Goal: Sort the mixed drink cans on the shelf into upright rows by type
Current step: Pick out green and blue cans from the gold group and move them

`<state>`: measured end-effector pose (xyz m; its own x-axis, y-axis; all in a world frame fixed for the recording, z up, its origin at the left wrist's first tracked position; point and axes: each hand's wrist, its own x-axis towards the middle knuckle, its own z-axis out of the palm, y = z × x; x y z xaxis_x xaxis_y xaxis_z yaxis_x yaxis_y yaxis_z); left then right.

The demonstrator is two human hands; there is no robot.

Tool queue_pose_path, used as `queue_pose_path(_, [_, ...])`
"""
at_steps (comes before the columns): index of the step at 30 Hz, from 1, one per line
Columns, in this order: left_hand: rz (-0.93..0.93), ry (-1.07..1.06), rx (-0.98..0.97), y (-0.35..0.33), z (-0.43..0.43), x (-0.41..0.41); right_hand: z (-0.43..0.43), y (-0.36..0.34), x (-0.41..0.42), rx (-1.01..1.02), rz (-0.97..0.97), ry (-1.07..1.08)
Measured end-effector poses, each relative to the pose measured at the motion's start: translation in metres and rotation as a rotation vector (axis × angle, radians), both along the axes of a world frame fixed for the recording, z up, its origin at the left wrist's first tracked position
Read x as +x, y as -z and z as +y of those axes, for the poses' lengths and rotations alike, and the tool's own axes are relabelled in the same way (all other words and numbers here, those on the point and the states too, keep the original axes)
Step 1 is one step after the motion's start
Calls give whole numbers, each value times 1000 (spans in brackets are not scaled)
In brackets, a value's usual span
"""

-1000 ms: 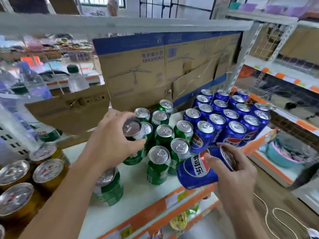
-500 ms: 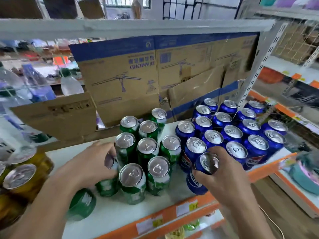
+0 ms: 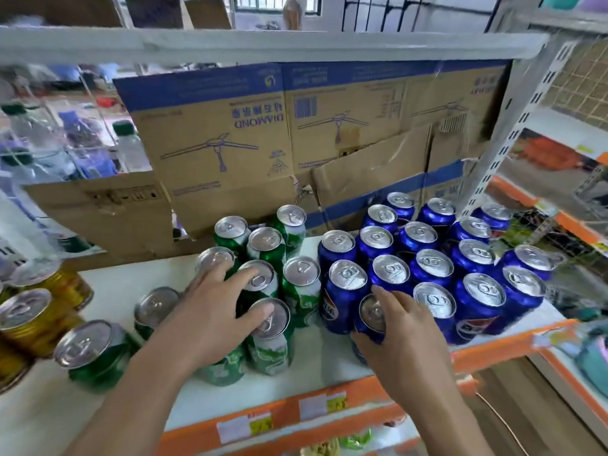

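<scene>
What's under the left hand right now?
The left hand lies over upright green cans: fingertips on three lids, palm over a fourth can whose body shows below. That can's lid is covered.

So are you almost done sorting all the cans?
Nearly. The blue cans stand upright in rows on the right. The right hand grips one more blue can at their front; the left hand rests on the green cans. Left to do: two stray green cans standing apart on the left.
</scene>
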<state>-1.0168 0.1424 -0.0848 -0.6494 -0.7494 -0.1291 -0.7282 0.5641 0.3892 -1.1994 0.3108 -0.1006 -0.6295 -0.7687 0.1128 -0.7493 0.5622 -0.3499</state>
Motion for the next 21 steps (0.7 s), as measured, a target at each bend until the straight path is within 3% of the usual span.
queue_pose_path(8, [-16, -79, -58, 8, 10, -1, 4, 22, 11, -160, 150, 1])
queue_pose_path(13, [-5, -147, -95, 11, 17, -2, 1, 24, 4, -234, 125, -43])
queue_pose_path(21, [-59, -158, -144, 13, 23, -2, 1, 16, 10, -99, 163, -39])
